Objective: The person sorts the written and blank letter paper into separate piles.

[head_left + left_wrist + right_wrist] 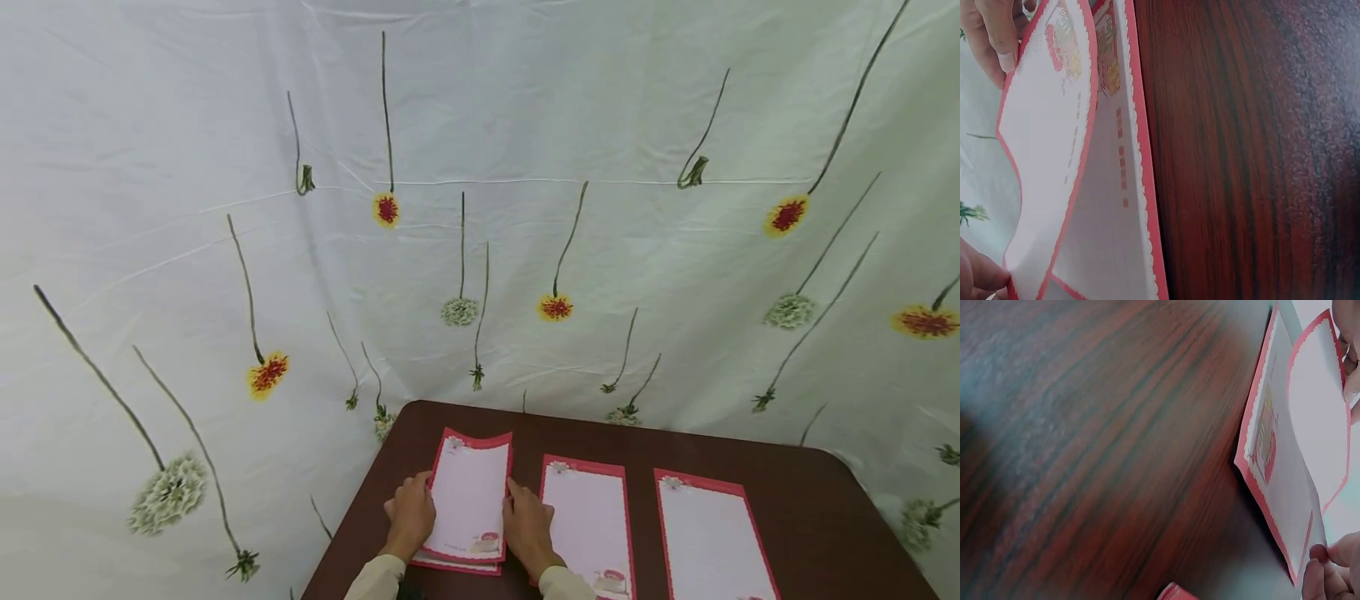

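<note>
A red-bordered white paper sheet point(470, 500) is held by both hands, bowed between them, above a similar lower sheet point(456, 568) at the left of the table. My left hand point(411, 512) pinches its left edge, and my right hand point(528, 527) pinches its right edge. In the left wrist view the raised sheet point(1047, 144) curves up from the sheet beneath point(1110, 219), with my left hand point(979, 275) at the bottom corner. From the right wrist view, my right hand point(1335, 569) pinches the near edge, thumb against fingertips.
Two more red-bordered sheets lie to the right, a middle sheet point(587, 525) close beside my right hand and a far-right sheet point(712, 533). The dark brown wooden table point(810, 517) has rounded far corners. A flower-printed white cloth point(525, 125) hangs behind it.
</note>
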`<state>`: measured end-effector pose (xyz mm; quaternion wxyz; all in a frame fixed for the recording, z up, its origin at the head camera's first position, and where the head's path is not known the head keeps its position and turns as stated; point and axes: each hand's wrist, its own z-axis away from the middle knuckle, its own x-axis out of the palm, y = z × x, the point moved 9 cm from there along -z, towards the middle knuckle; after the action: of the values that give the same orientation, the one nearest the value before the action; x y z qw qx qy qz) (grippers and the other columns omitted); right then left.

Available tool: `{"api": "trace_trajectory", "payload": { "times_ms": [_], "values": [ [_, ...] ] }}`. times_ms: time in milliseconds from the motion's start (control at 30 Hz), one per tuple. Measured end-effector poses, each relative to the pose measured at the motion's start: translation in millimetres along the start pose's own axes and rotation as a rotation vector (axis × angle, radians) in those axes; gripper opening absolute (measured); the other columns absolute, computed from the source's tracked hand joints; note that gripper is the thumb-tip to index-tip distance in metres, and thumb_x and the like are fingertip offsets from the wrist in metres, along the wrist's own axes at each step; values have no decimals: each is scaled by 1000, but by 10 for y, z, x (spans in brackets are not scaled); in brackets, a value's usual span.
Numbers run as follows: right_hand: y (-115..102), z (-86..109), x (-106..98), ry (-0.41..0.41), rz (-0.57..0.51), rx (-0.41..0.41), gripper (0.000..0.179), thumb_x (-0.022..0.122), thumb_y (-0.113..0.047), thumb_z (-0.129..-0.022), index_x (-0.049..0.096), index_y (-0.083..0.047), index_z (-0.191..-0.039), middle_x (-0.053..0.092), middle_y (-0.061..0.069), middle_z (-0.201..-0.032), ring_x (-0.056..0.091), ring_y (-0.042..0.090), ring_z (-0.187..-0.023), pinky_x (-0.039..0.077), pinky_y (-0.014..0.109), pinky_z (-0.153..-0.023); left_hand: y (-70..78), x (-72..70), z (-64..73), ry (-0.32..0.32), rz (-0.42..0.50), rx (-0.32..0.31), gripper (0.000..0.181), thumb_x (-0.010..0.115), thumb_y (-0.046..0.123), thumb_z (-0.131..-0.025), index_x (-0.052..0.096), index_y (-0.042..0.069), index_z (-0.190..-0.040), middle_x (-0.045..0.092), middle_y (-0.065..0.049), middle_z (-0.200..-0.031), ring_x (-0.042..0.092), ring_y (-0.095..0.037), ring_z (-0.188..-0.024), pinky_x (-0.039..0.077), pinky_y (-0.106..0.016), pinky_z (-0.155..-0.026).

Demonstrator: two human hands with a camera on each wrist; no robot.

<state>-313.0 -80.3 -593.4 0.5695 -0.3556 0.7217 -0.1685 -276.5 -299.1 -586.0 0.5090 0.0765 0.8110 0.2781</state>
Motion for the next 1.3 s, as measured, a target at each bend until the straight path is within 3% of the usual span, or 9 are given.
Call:
{"api": "trace_trajectory", "payload": {
  "times_ms": [233,467,667,933,1133,1300],
  "values": [
    [4,-2,50,-22,18,32,33,72,-10,-97,72,0,-129,73,13,-96,72,34,-98,39,49,-74,-76,78,-7,-34,13,-41,29,57,3,-100,68,1,-126,68,-24,-106,63,-47,-102,39,-62,-82],
    [26,18,125,-54,16,52,32,72,-9,-96,72,1,-127,72,17,-100,71,38,-101,43,55,-76,-103,72,9,-53,-5,-57,29,59,5,-99,68,0,-127,67,-25,-108,63,-47,-104,39,-63,-85],
    [22,38,159,-61,74,48,31,72,-11,-97,73,1,-125,70,19,-102,70,40,-100,47,60,-74,-127,74,57,-81,9,-81,33,61,9,-97,68,-4,-126,65,-25,-108,61,-46,-104,39,-60,-82],
    [20,57,144,-83,77,65,31,72,-12,-96,73,2,-124,67,18,-99,67,37,-99,44,57,-73,-166,90,111,-198,19,-147,40,63,10,-97,64,-6,-134,56,-27,-123,50,-45,-116,35,-60,-88],
    [55,56,205,-135,106,98,25,74,-13,-93,72,2,-113,66,21,-98,67,41,-98,46,65,-77,-174,141,139,-227,16,-170,40,62,11,-97,64,-6,-133,53,-27,-124,46,-45,-118,33,-61,-90],
    [84,63,249,-195,69,162,33,73,-15,-94,69,5,-120,66,25,-105,67,45,-103,45,69,-84,-199,176,153,-234,30,-186,40,62,9,-96,64,-8,-132,52,-27,-124,45,-45,-118,32,-61,-90]
  ]
}}
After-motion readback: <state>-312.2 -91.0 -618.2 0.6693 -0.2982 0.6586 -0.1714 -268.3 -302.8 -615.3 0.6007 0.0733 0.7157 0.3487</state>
